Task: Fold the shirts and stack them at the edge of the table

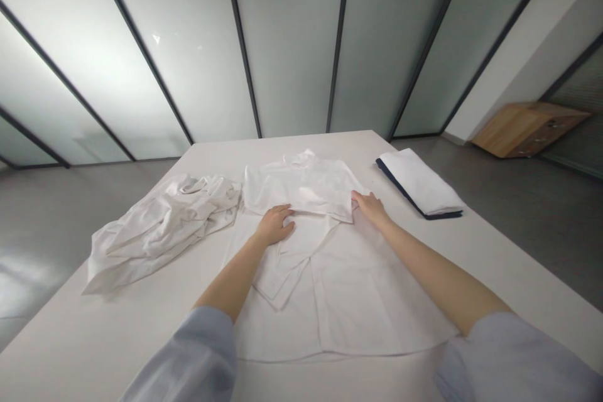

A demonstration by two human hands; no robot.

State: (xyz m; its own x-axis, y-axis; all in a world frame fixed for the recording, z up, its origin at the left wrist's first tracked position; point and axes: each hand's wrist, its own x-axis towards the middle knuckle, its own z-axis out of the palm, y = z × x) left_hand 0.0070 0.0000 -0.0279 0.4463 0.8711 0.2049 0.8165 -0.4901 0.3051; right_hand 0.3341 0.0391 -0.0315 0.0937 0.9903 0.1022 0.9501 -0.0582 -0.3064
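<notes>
A white shirt (pixel 367 301) lies spread on the table in front of me, its collar at the far end and its hem toward me. One sleeve (pixel 282 276) is laid across its middle, and another layer of its cloth crosses the upper part. My left hand (pixel 276 225) rests flat on the cloth near the middle, fingers stretched and thumb apart. At the right side of the upper part, my right hand (pixel 371 206) pinches the shirt's edge between thumb and fingers. Its fingertips are partly hidden by the cloth.
A crumpled white garment (pixel 164 226) lies on the left of the table (pixel 499 264). Folded white cloth (pixel 419 179) sits on a dark folded cloth (pixel 400 191) at the right edge. Beyond are frosted glass panels (pixel 287 44) and a wooden cabinet (pixel 518 129).
</notes>
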